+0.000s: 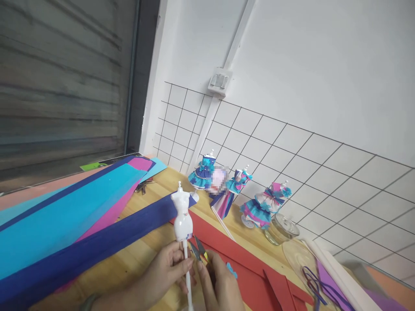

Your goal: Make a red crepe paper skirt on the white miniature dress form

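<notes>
A small white dress-form mannequin [182,211] stands slightly tilted on a thin white pole. My left hand [167,268] is closed round that pole just below the torso. Bits of blue and pinkish material cling to the mannequin's hip and waist. In my right hand [223,287] is a pair of small scissors [200,250] with yellow on the handle, its blades apart and pointing up beside the mannequin's lower edge. My right fingers hide most of the handle. A light-blue paper scrap [231,270] shows just behind my right hand.
Left lie long sheets of light-blue paper [74,203] and a dark-blue strip [106,239]. Red paper [240,259] covers the wooden table's middle. Behind stand dressed mini mannequins [204,170] and a glass jar [281,229]. Purple ribbon [313,280] lies right, before a wire grid [292,160].
</notes>
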`<state>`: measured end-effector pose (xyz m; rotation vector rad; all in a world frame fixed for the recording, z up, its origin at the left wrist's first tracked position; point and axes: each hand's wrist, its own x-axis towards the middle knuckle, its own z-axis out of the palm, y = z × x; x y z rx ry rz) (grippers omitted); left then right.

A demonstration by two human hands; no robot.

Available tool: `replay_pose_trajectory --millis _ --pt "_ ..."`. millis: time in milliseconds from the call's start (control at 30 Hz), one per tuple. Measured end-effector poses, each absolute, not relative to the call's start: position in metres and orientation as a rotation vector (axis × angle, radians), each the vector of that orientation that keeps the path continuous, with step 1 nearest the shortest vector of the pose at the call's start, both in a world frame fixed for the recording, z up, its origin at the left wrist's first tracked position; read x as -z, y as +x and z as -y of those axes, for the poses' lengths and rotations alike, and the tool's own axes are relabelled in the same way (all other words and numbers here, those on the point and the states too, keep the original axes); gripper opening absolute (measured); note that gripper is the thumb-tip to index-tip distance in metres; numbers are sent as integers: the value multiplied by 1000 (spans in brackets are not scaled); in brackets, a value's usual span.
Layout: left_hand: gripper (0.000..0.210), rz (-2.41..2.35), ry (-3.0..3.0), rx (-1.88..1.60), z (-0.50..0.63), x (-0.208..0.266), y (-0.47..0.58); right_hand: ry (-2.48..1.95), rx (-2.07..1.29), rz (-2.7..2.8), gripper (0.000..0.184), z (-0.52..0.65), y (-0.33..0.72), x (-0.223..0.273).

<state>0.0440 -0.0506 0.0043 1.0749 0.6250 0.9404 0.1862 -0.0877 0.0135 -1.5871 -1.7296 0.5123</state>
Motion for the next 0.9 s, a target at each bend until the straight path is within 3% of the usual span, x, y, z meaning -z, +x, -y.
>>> replay_pose_trajectory --millis 900 --pt "37 -593 1041 -929 55 -3 47 -1625 -415 1669 39 89 178 -8"
